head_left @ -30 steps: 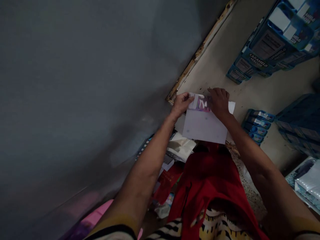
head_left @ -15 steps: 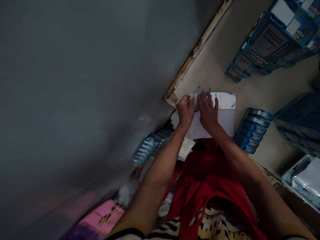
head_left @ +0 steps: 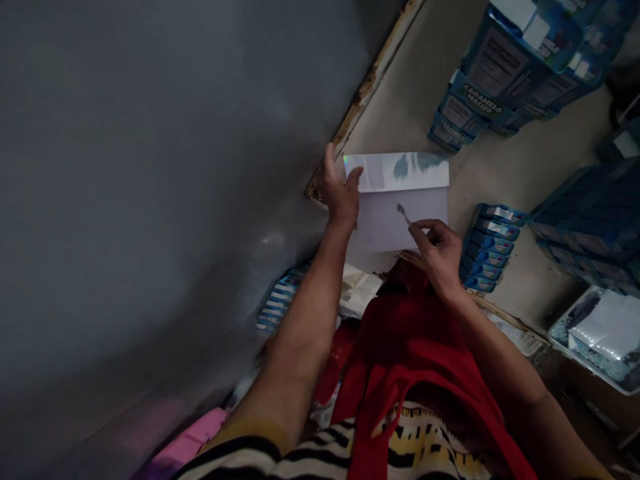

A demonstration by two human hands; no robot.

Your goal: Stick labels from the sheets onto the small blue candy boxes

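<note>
On the pale tabletop lies a whitish sheet (head_left: pixel 400 213) with a shiny, iridescent strip (head_left: pixel 425 170) along its far side. My left hand (head_left: pixel 341 190) is at the sheet's left edge, fingers raised and thumb spread apart, with nothing held. Low over the sheet's right half, my right hand (head_left: pixel 439 252) pinches a small thin tool (head_left: pixel 404 213) between thumb and fingertips. The tool has a dark, flattened tip pointing away to the left; its exact kind is too small to tell.
Blue boxes (head_left: pixel 480 100) marked "Caramelo Macizo" are stacked at far right. A row of small blue cartons (head_left: pixel 493 247) stands right of the sheet, and more dark blue boxes (head_left: pixel 590 213) lie beyond. A tray (head_left: pixel 595 340) holds a clear-wrapped pack. A grey wall (head_left: pixel 150 167) fills the left.
Both hands were on the shiny strip. My right hand has drawn back toward me and right, now with the small tool showing. My left hand has opened at the edge. The view has shifted.
</note>
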